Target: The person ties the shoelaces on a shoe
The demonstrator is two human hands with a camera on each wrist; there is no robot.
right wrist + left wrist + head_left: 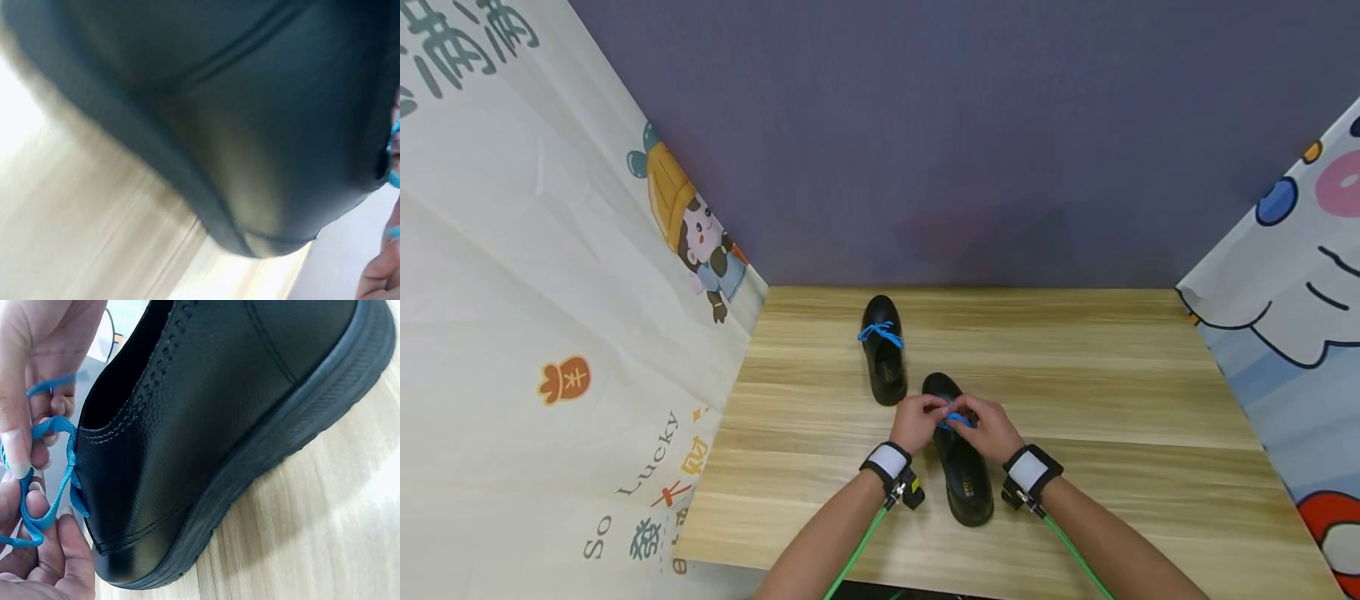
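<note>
Pinched blue lace point(956, 419) with both hands' fingers point(942, 409) over near shoe point(964, 467); tied shoe point(882, 352) at eleven o'clock.

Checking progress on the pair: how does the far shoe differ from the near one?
The far shoe stands untouched, its blue lace in a finished bow; the near shoe has its blue lace pinched by the left hand and right hand. Both are black and rest on the wooden table.
</note>
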